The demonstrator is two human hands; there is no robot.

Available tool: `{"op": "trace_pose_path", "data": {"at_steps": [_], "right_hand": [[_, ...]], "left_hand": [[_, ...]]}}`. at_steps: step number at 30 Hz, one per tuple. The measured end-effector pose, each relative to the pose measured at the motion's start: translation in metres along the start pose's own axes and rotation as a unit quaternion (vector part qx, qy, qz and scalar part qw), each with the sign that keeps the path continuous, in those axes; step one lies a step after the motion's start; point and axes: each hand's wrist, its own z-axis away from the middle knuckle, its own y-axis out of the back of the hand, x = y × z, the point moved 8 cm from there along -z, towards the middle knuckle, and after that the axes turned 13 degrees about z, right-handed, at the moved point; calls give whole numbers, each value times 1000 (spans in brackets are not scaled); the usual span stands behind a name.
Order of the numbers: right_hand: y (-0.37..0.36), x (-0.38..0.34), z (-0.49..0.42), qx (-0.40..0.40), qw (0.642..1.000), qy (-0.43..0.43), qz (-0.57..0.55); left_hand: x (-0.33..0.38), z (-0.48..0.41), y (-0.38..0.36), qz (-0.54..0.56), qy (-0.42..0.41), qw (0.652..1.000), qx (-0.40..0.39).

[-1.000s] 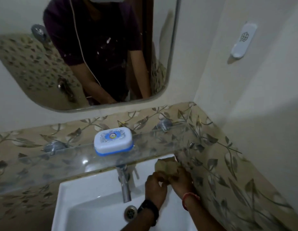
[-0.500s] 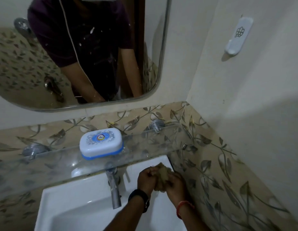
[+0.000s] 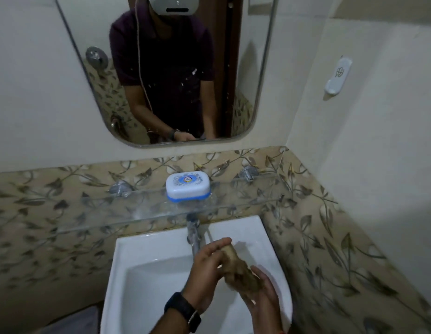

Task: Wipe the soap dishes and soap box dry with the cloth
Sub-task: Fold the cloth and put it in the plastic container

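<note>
A white soap box [image 3: 188,186] with a blue base and a printed lid stands closed on the glass shelf [image 3: 142,210] above the basin. A crumpled brownish cloth [image 3: 238,268] is pressed between both my hands over the white sink [image 3: 147,266]. My left hand [image 3: 207,268], with a black watch on the wrist, grips the cloth from the left. My right hand [image 3: 262,290] cups it from below on the right. A white soap dish [image 3: 337,75] is fixed on the right wall.
A metal tap [image 3: 194,235] juts out under the shelf, just left of my hands. A mirror [image 3: 168,68] hangs above and reflects a person. Leaf-patterned tiles [image 3: 330,237] line the wall behind and to the right of the sink.
The view has tilted up and shifted left. My hands with the cloth have moved nearer to me over the basin, and the cloth now lies more in my right palm.
</note>
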Motion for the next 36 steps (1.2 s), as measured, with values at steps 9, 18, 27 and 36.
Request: {"op": "trace_pose_path", "data": {"at_steps": [9, 18, 27, 36], "right_hand": [[-88, -44, 121, -197, 881, 344, 260], [-191, 5, 201, -396, 841, 300, 215], [-308, 86, 267, -421, 771, 402, 259], [-414, 236, 238, -493, 868, 14, 65]], "left_hand": [[42, 120, 76, -22, -56, 998, 22], [60, 226, 216, 19, -135, 968, 210], [34, 276, 339, 191, -75, 953, 225], [27, 245, 514, 101, -65, 957, 263]]}}
